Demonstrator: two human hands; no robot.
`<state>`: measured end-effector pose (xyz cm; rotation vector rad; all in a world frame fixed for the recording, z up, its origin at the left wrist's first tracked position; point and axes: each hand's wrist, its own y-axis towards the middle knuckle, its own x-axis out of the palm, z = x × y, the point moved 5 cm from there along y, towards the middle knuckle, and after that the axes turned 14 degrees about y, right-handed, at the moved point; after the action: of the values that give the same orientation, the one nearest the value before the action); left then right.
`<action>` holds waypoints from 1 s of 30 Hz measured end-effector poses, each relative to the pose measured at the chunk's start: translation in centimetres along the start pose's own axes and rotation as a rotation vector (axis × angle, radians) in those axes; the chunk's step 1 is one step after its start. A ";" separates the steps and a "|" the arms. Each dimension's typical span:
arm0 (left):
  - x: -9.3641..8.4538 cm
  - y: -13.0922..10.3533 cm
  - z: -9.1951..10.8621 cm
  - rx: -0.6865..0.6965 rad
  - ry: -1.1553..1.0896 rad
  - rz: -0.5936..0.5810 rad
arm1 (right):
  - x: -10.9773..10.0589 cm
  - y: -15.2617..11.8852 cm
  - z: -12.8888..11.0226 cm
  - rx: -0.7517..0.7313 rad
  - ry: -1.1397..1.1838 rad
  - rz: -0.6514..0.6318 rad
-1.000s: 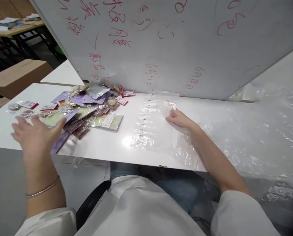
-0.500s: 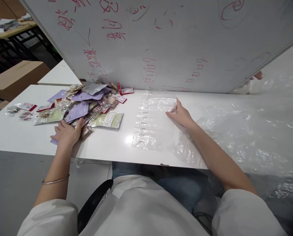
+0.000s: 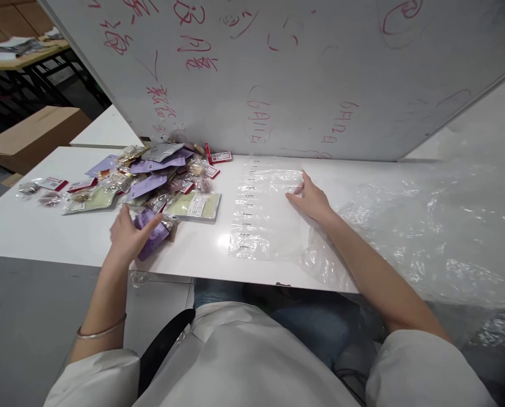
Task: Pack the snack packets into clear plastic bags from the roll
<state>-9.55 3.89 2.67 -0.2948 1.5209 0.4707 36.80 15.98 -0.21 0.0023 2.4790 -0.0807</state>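
Note:
My left hand (image 3: 130, 233) has its thumb and fingers spread around a purple packet (image 3: 151, 233) at the front of a pile. The pile holds several purple packets, clear bags with red labels (image 3: 83, 185) and a pale green packet with a white label (image 3: 195, 205). Right of the pile, a flat clear plastic bag strip (image 3: 267, 215) with a row of dark marks lies on the white table (image 3: 70, 237). My right hand (image 3: 313, 198) pinches the upper right part of this plastic between thumb and fingers.
A whiteboard (image 3: 295, 79) with red writing stands along the table's back edge. Crumpled clear plastic sheeting (image 3: 426, 237) spreads over the right side. At the left are a cardboard box (image 3: 36, 135) and a wooden-topped table (image 3: 27, 58) with papers.
My left hand has moved right, and the purple packet beside it has come into fuller view. The front packets of the pile have shifted right. My right hand stays on the plastic.

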 end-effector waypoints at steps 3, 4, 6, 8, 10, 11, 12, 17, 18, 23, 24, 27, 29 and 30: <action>0.5 -3.0 0.6 0.007 0.068 -0.046 | 0.0 0.0 0.0 0.004 -0.008 -0.002; 0.9 -4.0 1.1 0.029 0.078 -0.056 | 0.0 0.0 0.0 0.005 -0.013 -0.004; 1.4 -5.5 2.2 0.074 0.091 -0.019 | 0.0 0.1 0.0 0.002 -0.019 -0.010; 1.4 -6.2 3.0 0.099 0.107 0.054 | 0.0 0.1 0.0 -0.003 -0.018 -0.012; 1.0 -6.2 3.5 0.097 0.147 0.096 | 0.0 0.2 0.0 -0.010 -0.015 -0.012; 0.8 -6.0 3.7 0.100 0.182 0.091 | 0.0 0.2 0.0 -0.012 -0.014 -0.015; 0.5 -5.8 3.9 0.110 0.228 0.078 | 0.0 0.1 0.0 -0.012 -0.014 -0.018; -1.3 -4.9 4.4 0.228 0.479 -0.085 | 0.0 0.0 -0.2 -0.030 -0.009 -0.035; -1.8 -4.9 4.3 0.231 0.511 -0.134 | 0.0 0.0 -0.2 -0.030 -0.010 -0.038; -5.8 -6.2 5.0 0.140 0.542 -0.108 | -0.7 -0.4 -0.6 0.009 -0.106 0.107; -6.6 -6.5 6.1 0.156 0.465 -0.021 | -1.1 -0.7 -1.0 -0.010 -0.113 0.156; -6.6 -7.2 11.3 0.349 -0.068 -0.073 | -1.2 -1.8 -2.6 -0.160 0.055 0.047; -4.6 -7.5 15.7 0.464 -0.486 -0.392 | 0.1 -2.8 -3.6 -0.200 0.257 -0.315; -3.5 -7.7 17.7 0.498 -0.627 -0.533 | 0.8 -3.5 -3.9 -0.177 0.323 -0.516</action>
<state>9.76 5.03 6.05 -0.1292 0.8511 -0.2342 33.68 12.70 2.57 -0.7527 2.7365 -0.0844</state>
